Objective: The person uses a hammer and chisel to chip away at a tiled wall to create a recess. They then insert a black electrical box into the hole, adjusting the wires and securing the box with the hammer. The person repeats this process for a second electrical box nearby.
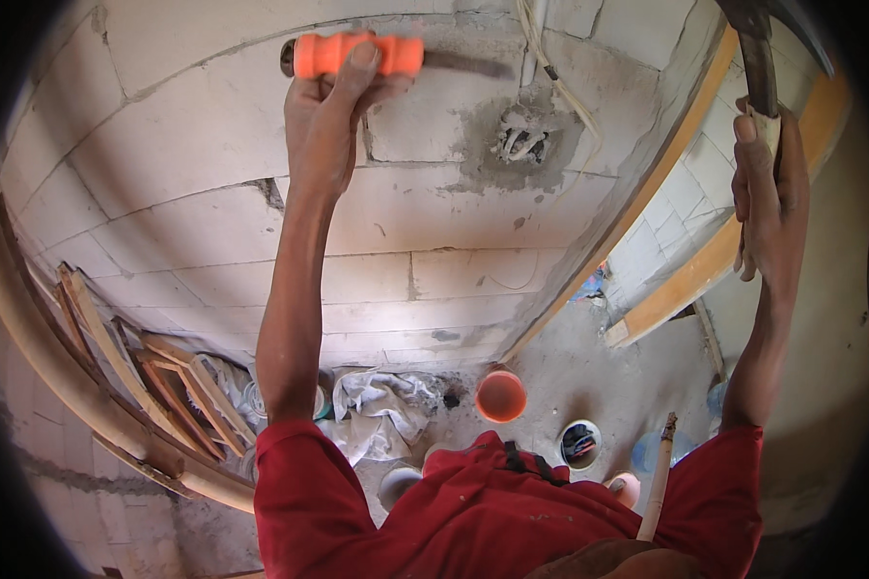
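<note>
High at the upper middle, my left hand [326, 130] is closed around the ribbed orange handle of a chisel [396, 56]. Its dark, flat blade, slightly blurred, points right across the pale block wall [434, 217]. My right hand [770, 188] is raised at the upper right and wraps the handle of a hammer [761, 77]. The dark hammer head is partly cut off by the top edge. Below and right of the chisel, a wall box [523, 145] with wire ends sits in a grey mortar patch. Chisel and hammer are well apart.
A light cable [570, 87] hangs by the box. Wooden frame beams [681, 275] edge an opening at right. Scrap boards [188, 386] lean at left beside a curved pole [58, 357]. An orange bucket [501, 397], white sacking [381, 410] and a tool bucket [579, 444] stand below.
</note>
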